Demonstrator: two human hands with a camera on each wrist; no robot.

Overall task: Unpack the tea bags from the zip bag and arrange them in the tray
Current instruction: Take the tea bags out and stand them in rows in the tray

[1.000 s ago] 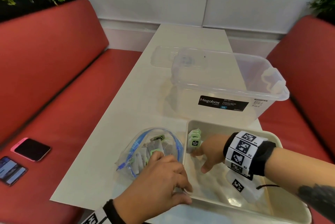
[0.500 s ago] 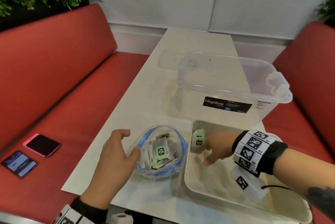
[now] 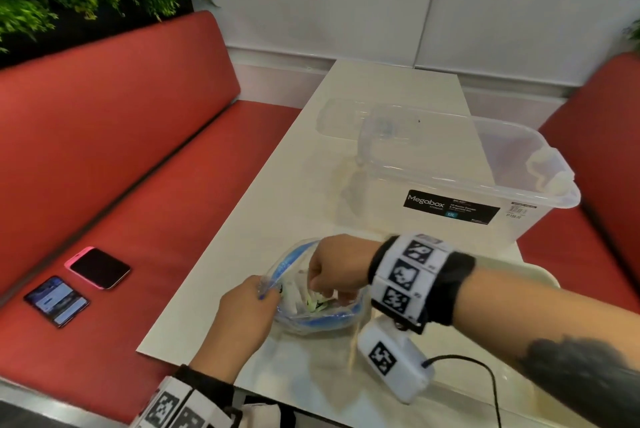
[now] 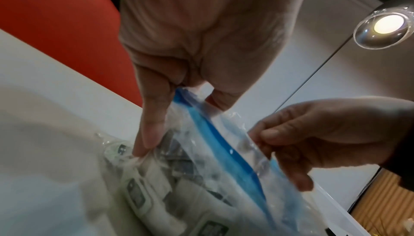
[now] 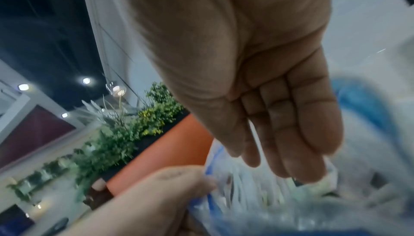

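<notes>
- The zip bag [image 3: 313,306] sits on the table [image 3: 277,205] near the front edge, just left of the tray [image 3: 540,275], with its blue-zippered mouth gaping upward.
- The left hand [image 3: 247,315] pinches the bag's left rim; in the left wrist view the thumb and forefinger [image 4: 152,119] close on the blue zipper strip and clear film.
- The right hand [image 3: 337,266] reaches across from the tray side, fingers dipped into the bag's mouth among the tea bags [image 3: 315,304].
- In the right wrist view the right fingers [image 5: 298,133] lie together and nearly straight, pointing down into the bag; whether they grasp a tea bag I cannot tell.
- Tea bags, white with green and dark labels, lie heaped inside the bag and show through the film in the left wrist view [image 4: 143,195].
- The tray is mostly hidden behind the right forearm; only its far right rim shows.
- A clear box [image 3: 460,178] labelled Megabox stands behind the tray, its lid [image 3: 341,117] lying flat beyond it.
- Two phones [image 3: 78,285] lie on the red bench [image 3: 138,219] at left.
</notes>
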